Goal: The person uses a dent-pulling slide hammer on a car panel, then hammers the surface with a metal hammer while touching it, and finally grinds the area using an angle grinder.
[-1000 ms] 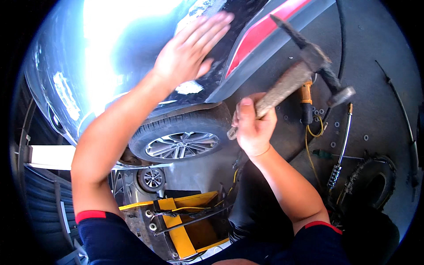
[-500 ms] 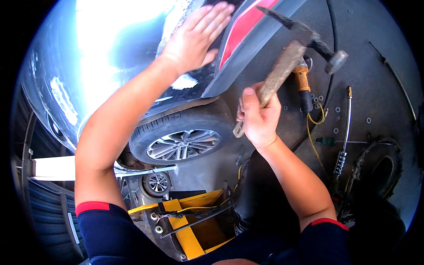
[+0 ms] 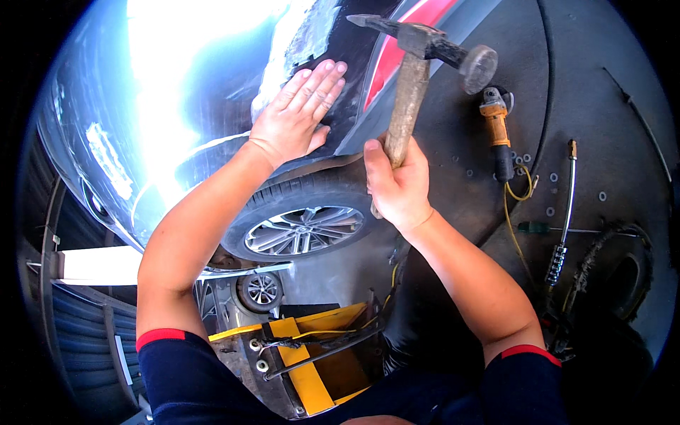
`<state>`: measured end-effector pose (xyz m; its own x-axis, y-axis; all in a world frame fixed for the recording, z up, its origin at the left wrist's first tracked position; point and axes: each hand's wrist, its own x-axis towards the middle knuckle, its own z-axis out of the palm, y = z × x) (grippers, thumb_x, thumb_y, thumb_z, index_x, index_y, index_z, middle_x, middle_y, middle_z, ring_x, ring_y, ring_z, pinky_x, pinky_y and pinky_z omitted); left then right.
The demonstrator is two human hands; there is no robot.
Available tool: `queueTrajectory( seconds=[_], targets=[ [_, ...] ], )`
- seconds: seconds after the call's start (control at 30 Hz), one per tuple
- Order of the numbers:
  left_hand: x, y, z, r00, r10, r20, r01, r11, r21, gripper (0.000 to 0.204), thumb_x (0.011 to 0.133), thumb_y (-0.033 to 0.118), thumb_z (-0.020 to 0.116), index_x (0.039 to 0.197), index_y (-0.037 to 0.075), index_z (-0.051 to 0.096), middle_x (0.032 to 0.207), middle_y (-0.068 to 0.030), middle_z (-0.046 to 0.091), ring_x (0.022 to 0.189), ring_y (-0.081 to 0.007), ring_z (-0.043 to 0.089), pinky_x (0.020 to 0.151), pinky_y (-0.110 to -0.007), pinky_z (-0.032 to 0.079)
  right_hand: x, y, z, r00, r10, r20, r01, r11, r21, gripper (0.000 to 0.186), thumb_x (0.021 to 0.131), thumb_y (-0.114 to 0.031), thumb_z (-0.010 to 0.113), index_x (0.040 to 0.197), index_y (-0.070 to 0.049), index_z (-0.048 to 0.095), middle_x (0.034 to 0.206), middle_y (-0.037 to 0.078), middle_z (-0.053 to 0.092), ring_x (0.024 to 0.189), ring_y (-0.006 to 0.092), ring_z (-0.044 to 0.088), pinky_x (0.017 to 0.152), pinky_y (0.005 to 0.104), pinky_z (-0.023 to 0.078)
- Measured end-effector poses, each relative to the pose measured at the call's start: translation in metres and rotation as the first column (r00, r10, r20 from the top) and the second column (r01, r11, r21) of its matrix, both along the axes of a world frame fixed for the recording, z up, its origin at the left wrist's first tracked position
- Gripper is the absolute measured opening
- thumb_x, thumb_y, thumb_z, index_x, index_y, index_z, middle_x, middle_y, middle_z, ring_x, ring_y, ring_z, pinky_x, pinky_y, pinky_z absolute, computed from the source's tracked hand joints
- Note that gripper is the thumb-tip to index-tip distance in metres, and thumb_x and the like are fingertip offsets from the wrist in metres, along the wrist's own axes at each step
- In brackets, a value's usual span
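My left hand (image 3: 290, 113) lies flat on the glossy dark car panel (image 3: 212, 85), fingers straight and extended, just below and beside a rough pale patch (image 3: 301, 35). My right hand (image 3: 397, 173) is closed round the wooden handle of a metal hammer (image 3: 439, 53), which has a pointed end and a round face. The hammer head is raised right of my left hand, in front of a red lamp strip (image 3: 386, 64); whether it touches the car cannot be told. Below the panel are a tyre and silver alloy wheel (image 3: 301, 230).
An orange angle grinder (image 3: 496, 127) with a yellow cord lies on the dark floor (image 3: 595, 156) among several washers, a metal rod (image 3: 570, 177), hoses and a worn tyre-like ring (image 3: 627, 276). A yellow machine frame (image 3: 304, 382) is below, a second wheel (image 3: 262, 289) behind it.
My left hand has moved down from higher on the panel. The hammer has swung left and slightly up, its handle now more upright, with my right hand shifted a little left.
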<state>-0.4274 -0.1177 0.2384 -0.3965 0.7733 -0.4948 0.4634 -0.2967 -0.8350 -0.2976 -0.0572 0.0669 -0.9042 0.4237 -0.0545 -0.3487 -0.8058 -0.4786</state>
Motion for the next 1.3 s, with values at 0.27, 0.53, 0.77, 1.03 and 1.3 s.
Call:
queueTrajectory(
  seconds=[0.27, 0.53, 0.77, 1.03, 1.3],
  targets=[
    [-0.001, -0.001, -0.001, 1.000, -0.008, -0.003, 0.008, 1.000, 0.009, 0.087, 0.086, 0.056, 0.056, 0.158, 0.010, 0.039, 0.171, -0.0058, 0.024, 0.159, -0.0225, 0.018, 0.130, -0.042, 0.004, -0.005, -0.003, 0.001, 0.997, -0.061, 0.057, 0.055, 0.993, 0.108, 0.016, 0.097, -0.015, 0.066, 0.103, 0.000, 0.062, 0.072, 0.011, 0.063, 0.064, 0.0131, 0.056, 0.065, 0.0337, 0.051],
    [-0.001, -0.002, -0.004, 1.000, -0.005, -0.012, 0.005, 1.000, 0.017, 0.088, 0.086, 0.057, 0.055, 0.159, 0.010, 0.039, 0.171, -0.0059, 0.025, 0.159, -0.0224, 0.018, 0.130, -0.042, 0.005, -0.006, -0.001, 0.004, 0.984, -0.167, 0.061, 0.147, 0.957, 0.249, 0.015, 0.096, -0.014, 0.066, 0.101, -0.001, 0.061, 0.075, 0.019, 0.066, 0.067, 0.0301, 0.070, 0.067, 0.0395, 0.054],
    [-0.002, -0.003, -0.002, 1.000, 0.003, 0.017, -0.004, 0.999, 0.032, 0.088, 0.086, 0.057, 0.057, 0.158, 0.010, 0.039, 0.171, -0.0067, 0.024, 0.160, -0.0239, 0.017, 0.131, -0.042, 0.005, -0.002, -0.002, 0.012, 0.981, -0.189, 0.049, 0.169, 0.948, 0.271, 0.014, 0.095, -0.013, 0.066, 0.101, -0.001, 0.061, 0.075, 0.019, 0.066, 0.066, 0.0346, 0.070, 0.065, 0.0402, 0.054],
    [-0.003, -0.002, -0.003, 1.000, -0.004, 0.030, 0.003, 0.999, 0.050, 0.089, 0.084, 0.056, 0.058, 0.158, 0.010, 0.040, 0.171, -0.0073, 0.026, 0.159, -0.0238, 0.020, 0.130, -0.043, 0.006, -0.004, -0.007, 0.006, 0.971, -0.238, 0.030, 0.220, 0.934, 0.282, 0.013, 0.096, -0.013, 0.066, 0.100, -0.002, 0.060, 0.076, 0.018, 0.067, 0.070, 0.0348, 0.071, 0.067, 0.0399, 0.055],
    [-0.001, -0.002, -0.003, 0.999, -0.008, 0.046, 0.005, 0.998, 0.065, 0.087, 0.085, 0.053, 0.059, 0.158, 0.009, 0.040, 0.171, -0.0074, 0.026, 0.159, -0.0239, 0.020, 0.130, -0.042, 0.008, -0.007, -0.002, 0.008, 0.979, -0.202, 0.038, 0.188, 0.953, 0.236, 0.012, 0.096, -0.012, 0.067, 0.099, -0.003, 0.060, 0.071, 0.014, 0.064, 0.064, 0.0202, 0.064, 0.064, 0.0366, 0.053]
  ],
)
